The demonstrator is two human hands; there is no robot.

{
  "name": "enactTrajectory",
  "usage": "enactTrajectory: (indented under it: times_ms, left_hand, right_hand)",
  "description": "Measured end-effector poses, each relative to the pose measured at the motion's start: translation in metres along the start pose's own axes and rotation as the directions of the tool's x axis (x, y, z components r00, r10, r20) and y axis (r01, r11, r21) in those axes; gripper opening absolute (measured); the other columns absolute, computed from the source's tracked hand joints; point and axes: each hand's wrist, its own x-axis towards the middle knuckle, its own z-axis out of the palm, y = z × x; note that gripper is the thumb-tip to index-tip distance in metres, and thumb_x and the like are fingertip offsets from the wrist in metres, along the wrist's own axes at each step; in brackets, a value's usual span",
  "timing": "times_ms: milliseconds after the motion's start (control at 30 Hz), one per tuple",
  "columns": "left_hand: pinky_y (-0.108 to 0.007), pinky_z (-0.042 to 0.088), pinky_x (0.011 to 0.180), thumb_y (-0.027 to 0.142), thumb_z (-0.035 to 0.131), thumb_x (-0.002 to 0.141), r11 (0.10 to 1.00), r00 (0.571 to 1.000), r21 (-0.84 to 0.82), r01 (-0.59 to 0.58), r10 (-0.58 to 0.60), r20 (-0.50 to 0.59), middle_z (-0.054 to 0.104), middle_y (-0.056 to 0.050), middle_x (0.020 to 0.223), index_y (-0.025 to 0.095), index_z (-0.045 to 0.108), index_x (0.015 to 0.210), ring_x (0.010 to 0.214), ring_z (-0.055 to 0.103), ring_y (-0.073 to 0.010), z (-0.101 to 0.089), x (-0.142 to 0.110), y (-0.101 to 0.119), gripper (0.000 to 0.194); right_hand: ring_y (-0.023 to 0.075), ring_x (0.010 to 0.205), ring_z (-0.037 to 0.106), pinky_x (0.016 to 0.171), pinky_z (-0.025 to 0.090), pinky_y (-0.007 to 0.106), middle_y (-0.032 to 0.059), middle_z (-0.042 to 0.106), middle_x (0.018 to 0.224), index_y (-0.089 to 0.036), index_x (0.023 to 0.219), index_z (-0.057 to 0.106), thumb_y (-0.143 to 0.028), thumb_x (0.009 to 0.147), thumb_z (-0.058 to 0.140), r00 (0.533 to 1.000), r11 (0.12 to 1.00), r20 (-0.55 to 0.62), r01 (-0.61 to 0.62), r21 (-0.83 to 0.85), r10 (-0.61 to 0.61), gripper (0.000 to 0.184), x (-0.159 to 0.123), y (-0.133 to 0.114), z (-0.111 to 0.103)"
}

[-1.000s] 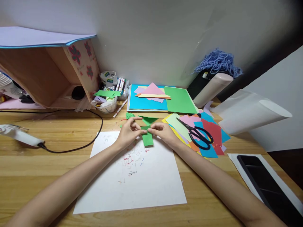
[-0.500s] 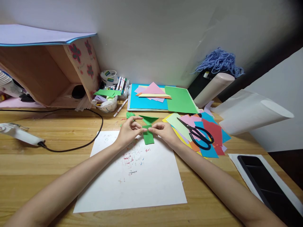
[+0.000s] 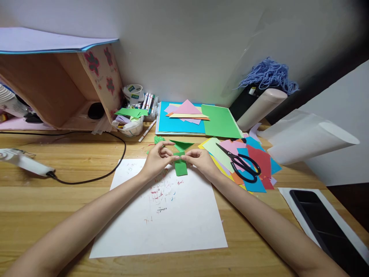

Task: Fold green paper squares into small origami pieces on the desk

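Note:
Both hands pinch a small green paper strip (image 3: 181, 167) over the far part of a white sheet (image 3: 161, 231) marked with coloured smudges. My left hand (image 3: 158, 157) grips its left edge between thumb and fingers. On the opposite edge, my right hand (image 3: 199, 158) holds it the same way, the two thumbs nearly meeting. The strip's upper part looks bent or folded. Just beyond it lies a folded green paper piece (image 3: 182, 146), and green scraps (image 3: 159, 140) sit behind my left hand.
Black-handled scissors (image 3: 245, 166) rest on coloured paper scraps (image 3: 259, 157) to the right. A glue gun (image 3: 29, 163) with a black cord lies left. Behind are stacked coloured sheets (image 3: 221, 121), a tub of scraps (image 3: 131, 128) and a marker (image 3: 147, 130). A phone (image 3: 314, 219) lies at right.
Almost nothing differs. Both hands keep their pinch on the green strip, and the view has shifted very slightly.

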Motion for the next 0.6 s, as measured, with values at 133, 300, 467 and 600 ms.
enactTrajectory:
  times_ms: [133, 300, 467, 600]
  left_hand:
    - [-0.022, 0.046, 0.053, 0.023, 0.073, 0.064, 1.0, 1.0, 0.001, -0.001, 0.001, 0.006, 0.06, 0.002, 0.064, 0.015, 0.051, 0.103, 0.056, 0.058, -0.0101, -0.0003, 0.0, -0.001, 0.046]
    - [-0.023, 0.047, 0.054, 0.025, 0.072, 0.065, 0.999, 0.999, 0.032, -0.031, 0.03, 0.017, 0.06, 0.0, 0.065, 0.014, 0.055, 0.099, 0.057, 0.058, -0.011, -0.0013, 0.0016, -0.005, 0.039]
    - [-0.025, 0.047, 0.055, 0.027, 0.072, 0.065, 0.997, 1.0, 0.071, -0.022, 0.021, 0.013, 0.061, -0.003, 0.068, 0.011, 0.062, 0.09, 0.058, 0.057, -0.0106, -0.0008, 0.0023, -0.0052, 0.031]
    - [-0.026, 0.048, 0.058, 0.027, 0.071, 0.066, 0.998, 1.0, 0.066, 0.016, -0.018, 0.021, 0.066, -0.006, 0.073, 0.011, 0.066, 0.084, 0.061, 0.058, -0.0116, 0.0003, 0.0013, -0.0033, 0.024]
  right_hand:
    - [0.0087, 0.049, 0.046, 0.051, 0.036, 0.024, -0.002, 0.055, 0.053, -0.014, 0.058, 0.061, -0.041, 0.062, 0.07, 1.0, 1.0, 0.005, -0.004, 0.006, 0.004, 0.028, -0.0003, -0.0019, 0.0001]
    - [0.0082, 0.048, 0.045, 0.05, 0.036, 0.023, -0.0022, 0.054, 0.052, -0.015, 0.057, 0.061, -0.041, 0.062, 0.07, 1.0, 1.0, 0.01, -0.021, 0.018, 0.021, 0.028, -0.0011, -0.0046, 0.0014]
    - [0.0088, 0.049, 0.046, 0.05, 0.036, 0.024, -0.0013, 0.055, 0.053, -0.014, 0.059, 0.062, -0.042, 0.064, 0.069, 1.0, 1.0, 0.024, -0.002, -0.002, 0.002, 0.029, -0.0006, -0.002, 0.0005]
    - [0.0088, 0.049, 0.046, 0.051, 0.037, 0.024, -0.0011, 0.056, 0.054, -0.015, 0.06, 0.063, -0.041, 0.066, 0.068, 0.999, 1.0, 0.034, 0.016, -0.01, -0.016, 0.028, -0.0002, 0.0005, -0.0001]
